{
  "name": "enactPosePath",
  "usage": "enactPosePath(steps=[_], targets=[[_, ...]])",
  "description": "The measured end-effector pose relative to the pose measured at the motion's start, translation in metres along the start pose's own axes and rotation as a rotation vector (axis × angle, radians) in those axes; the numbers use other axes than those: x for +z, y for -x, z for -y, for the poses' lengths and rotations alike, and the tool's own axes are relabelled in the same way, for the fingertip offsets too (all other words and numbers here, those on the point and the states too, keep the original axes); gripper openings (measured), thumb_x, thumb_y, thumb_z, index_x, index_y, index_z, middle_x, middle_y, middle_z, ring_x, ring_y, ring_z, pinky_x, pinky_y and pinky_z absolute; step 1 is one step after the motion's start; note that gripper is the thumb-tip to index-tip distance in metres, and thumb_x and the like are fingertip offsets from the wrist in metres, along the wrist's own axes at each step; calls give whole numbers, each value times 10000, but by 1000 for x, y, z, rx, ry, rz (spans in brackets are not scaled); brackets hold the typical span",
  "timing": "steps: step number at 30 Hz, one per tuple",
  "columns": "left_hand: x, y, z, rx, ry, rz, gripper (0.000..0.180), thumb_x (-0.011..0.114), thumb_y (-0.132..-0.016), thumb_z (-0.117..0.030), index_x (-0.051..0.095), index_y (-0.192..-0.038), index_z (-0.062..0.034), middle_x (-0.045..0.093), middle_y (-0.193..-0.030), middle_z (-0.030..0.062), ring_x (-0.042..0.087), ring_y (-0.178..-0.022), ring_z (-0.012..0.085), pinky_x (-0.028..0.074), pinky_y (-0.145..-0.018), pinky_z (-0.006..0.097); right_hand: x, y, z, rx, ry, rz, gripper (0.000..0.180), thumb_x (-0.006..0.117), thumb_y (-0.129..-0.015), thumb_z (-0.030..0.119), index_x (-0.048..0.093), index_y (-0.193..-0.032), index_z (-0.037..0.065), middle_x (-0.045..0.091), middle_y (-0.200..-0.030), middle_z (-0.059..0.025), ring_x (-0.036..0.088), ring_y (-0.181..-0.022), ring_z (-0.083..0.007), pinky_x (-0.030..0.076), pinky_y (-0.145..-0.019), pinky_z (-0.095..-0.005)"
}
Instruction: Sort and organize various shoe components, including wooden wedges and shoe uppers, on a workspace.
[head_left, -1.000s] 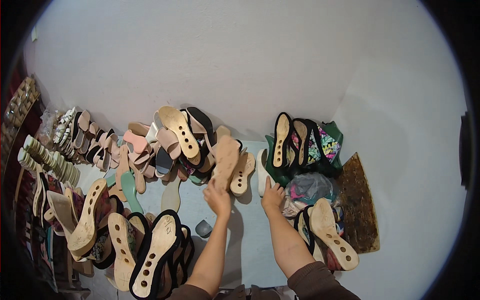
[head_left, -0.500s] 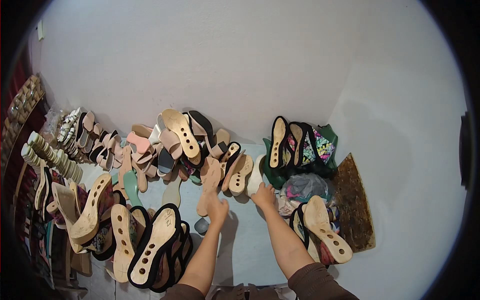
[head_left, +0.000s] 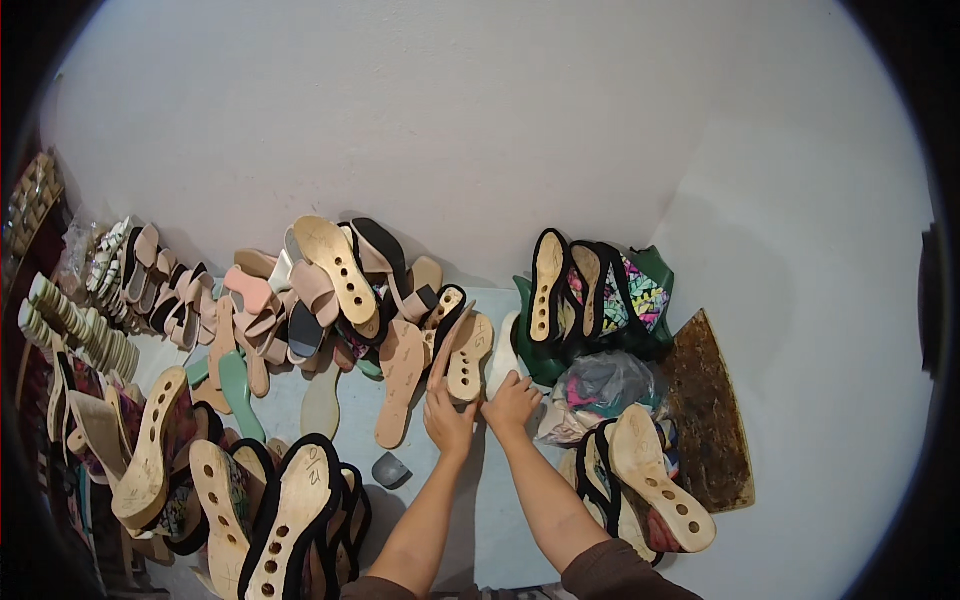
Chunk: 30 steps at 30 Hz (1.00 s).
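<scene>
My left hand (head_left: 450, 424) closes around the lower end of a wooden sole (head_left: 467, 362) with a row of round holes. A tan strip of the same footwear stands along its left side. My right hand (head_left: 513, 404) curls over the lower end of a white sole (head_left: 503, 350), just right of the wooden one; its fingertips are partly hidden. Left of my left hand lies a flat tan insole (head_left: 400, 375). Below that insole rests a small dark grey piece (head_left: 391, 470). Both soles lean upright on the pale blue tabletop (head_left: 500, 510).
Black-edged wooden-soled sandals (head_left: 300, 510) crowd the near left. Mixed sandals and insoles (head_left: 310, 290) pile along the wall. At right are patterned sandals (head_left: 640, 295) in a green bag, a clear plastic bag (head_left: 610, 385), another wooden-soled sandal (head_left: 655, 475) and a stained brown board (head_left: 710, 420).
My left hand has moved right from the flat tan insole to the wooden sole. My right hand remains at the white sole. The view has shifted, so the left-hand piles appear further left.
</scene>
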<state>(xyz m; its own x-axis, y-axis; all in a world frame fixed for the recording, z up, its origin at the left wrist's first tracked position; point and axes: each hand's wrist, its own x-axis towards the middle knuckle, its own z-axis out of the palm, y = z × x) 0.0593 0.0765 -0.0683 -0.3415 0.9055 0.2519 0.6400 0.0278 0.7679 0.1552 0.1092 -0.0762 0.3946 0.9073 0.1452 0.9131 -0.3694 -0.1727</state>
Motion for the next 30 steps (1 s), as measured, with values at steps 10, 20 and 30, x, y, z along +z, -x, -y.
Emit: enactPosePath(steps=[10, 20, 30], targets=[[-48, 72, 23, 84, 356, 149, 643, 713, -581, -44, 397, -1141, -26, 421, -1245, 169, 430, -1117, 359, 343, -927, 449, -45, 42, -32, 481, -1495, 422, 527, 583, -674, 254, 364, -1117, 71, 474, -1055, -142, 481, -953, -267, 392, -826, -364], [-84, 93, 26, 441, -5, 160, 684, 734, -561, -82, 390, -1151, -40, 441, -1244, 146, 431, -1120, 348, 340, -920, 418, -54, 83, -73, 519, -2238, 938, 526, 398, -740, 315, 458, -1182, 37, 514, -1164, -111, 474, -1092, -262, 337, -948, -440], [-79, 96, 25, 343, 42, 116, 690, 742, -547, -89, 392, -1139, -30, 457, -1206, 150, 447, -1076, 326, 339, -902, 406, -55, 102, -62, 270, -1280, 545, 634, 554, -764, 312, 323, -1272, 12, 464, -1187, -155, 483, -1057, -282, 398, -877, -386]])
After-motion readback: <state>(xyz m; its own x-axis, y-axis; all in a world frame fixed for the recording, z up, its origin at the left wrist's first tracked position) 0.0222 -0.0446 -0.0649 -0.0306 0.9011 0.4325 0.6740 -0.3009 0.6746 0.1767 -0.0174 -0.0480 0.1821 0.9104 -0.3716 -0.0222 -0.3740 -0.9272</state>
